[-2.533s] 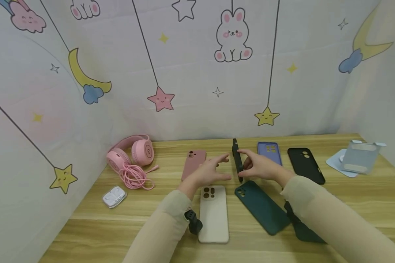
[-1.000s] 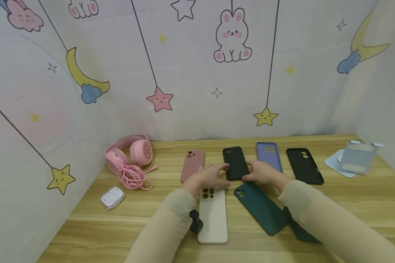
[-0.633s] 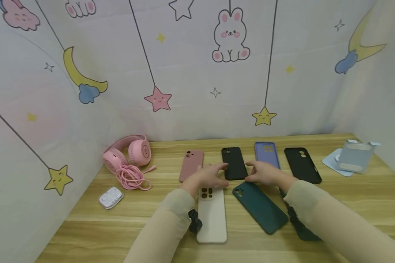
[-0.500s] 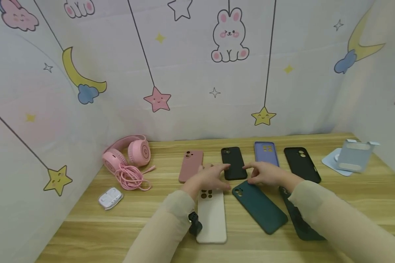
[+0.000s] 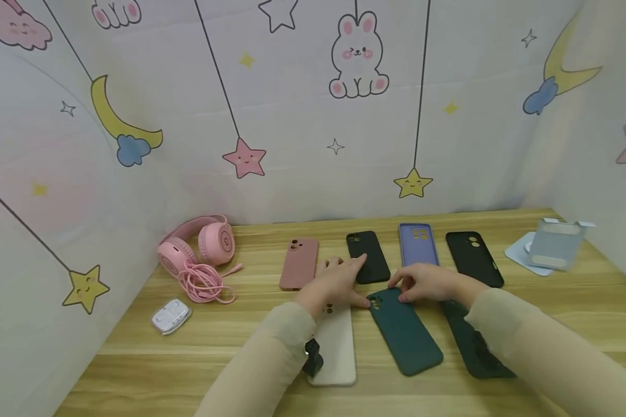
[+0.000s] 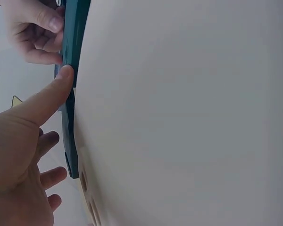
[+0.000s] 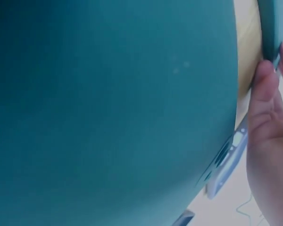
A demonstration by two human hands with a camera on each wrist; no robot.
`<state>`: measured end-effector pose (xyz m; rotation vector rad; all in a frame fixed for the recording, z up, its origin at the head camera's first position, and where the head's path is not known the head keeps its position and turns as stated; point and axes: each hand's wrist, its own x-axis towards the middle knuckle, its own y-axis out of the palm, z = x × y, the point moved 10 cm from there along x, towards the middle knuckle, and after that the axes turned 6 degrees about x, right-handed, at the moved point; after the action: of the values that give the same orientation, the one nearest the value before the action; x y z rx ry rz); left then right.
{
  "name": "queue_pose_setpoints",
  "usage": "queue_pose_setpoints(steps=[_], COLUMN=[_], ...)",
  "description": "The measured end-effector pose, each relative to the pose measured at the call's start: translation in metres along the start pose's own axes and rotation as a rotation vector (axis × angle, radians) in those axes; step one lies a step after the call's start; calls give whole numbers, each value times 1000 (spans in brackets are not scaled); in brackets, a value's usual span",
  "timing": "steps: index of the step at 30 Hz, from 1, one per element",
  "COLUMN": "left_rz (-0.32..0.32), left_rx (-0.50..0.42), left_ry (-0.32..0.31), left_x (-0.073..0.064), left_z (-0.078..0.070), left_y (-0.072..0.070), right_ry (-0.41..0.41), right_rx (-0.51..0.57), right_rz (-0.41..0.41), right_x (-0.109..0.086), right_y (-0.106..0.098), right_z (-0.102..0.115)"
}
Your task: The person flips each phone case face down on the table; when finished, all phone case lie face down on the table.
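Note:
A dark green phone case [image 5: 408, 339] lies back up on the table, slightly slanted. My right hand [image 5: 430, 282] pinches its upper right corner with curled fingers and thumb, as the left wrist view also shows. My left hand [image 5: 336, 284] is spread out; its thumb touches the case's upper left corner, and its other fingers reach toward a black phone case [image 5: 370, 260]. Below my left wrist lies a white phone case [image 5: 339, 353], its top partly hidden by the hand. A second dark green case [image 5: 472, 341], filling much of the right wrist view, is partly under my right forearm.
Along the back lie a pink phone case [image 5: 299, 266], a purple case [image 5: 417, 246] and another black case [image 5: 472, 260]. Pink headphones [image 5: 216, 243] with a coiled cable and boxed earphones [image 5: 171, 316] are at left. A light blue phone stand [image 5: 558, 243] is at right.
The black case, earlier upright in my right hand, was laid down in the back row and let go. Both hands came nearer to the dark green case, which has turned slightly straighter.

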<state>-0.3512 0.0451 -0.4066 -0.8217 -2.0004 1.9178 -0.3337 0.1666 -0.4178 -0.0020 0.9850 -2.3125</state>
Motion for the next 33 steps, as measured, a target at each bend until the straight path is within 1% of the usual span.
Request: queue_pose_setpoints(steps=[4, 14, 17, 20, 26, 33], left_rz=[7, 26, 27, 20, 21, 12], left_rx=[5, 13, -15, -56, -134, -162], left_ry=[-2, 14, 30, 50, 92, 101], left_x=[2, 2, 2, 4, 10, 20], left_z=[-1, -7, -10, -13, -25, -40], left_y=[2, 1, -2, -7, -13, -22], right_ry=[30, 56, 51, 58, 92, 96], right_rx=[44, 47, 69, 70, -29, -83], right_rz=[21, 41, 41, 7, -107, -191], right_x=[-5, -15, -18, -21, -31, -40], right_y=[3, 8, 4, -8, -37, -59], right_z=[-2, -1, -2, -8, -21, -26])
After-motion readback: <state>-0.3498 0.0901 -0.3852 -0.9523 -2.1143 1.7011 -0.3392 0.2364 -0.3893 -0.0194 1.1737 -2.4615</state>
